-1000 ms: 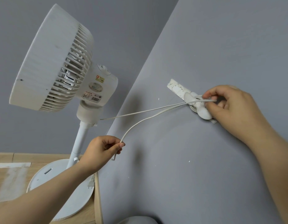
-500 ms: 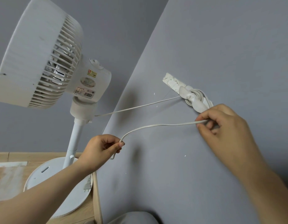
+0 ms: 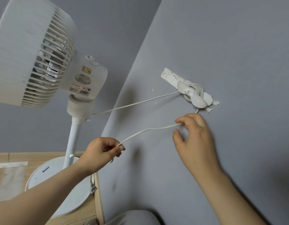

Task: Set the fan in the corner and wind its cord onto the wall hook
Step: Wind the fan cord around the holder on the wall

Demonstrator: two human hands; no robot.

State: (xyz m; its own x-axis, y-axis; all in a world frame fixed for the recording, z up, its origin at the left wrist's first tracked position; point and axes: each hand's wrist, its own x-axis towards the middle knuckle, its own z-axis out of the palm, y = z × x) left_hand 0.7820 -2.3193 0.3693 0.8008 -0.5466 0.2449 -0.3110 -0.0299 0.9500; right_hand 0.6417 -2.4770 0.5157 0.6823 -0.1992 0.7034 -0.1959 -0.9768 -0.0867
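The white pedestal fan (image 3: pixel 43 59) stands on its round base (image 3: pixel 43 177) in the corner, at the left. Its white cord (image 3: pixel 140 102) runs from the fan's neck to the white wall hook (image 3: pixel 194 95), where several loops are wound. From the hook the cord drops into my right hand (image 3: pixel 195 137), just below the hook, whose curled fingers hold it with the thumb apart. A slack length (image 3: pixel 148 129) sags over to my left hand (image 3: pixel 101 153), which pinches it. The plug (image 3: pixel 93 187) hangs below my left hand, over the base.
Two grey walls meet in the corner behind the fan. The wooden floor (image 3: pixel 9 177) with a pale skirting strip lies at the lower left. A torn white tape strip (image 3: pixel 170 78) backs the hook. A grey-clad knee (image 3: pixel 134 218) shows at the bottom edge.
My right hand has come down from the hook to just below it, carrying the cord round. My left hand has kept its pinch in much the same place.
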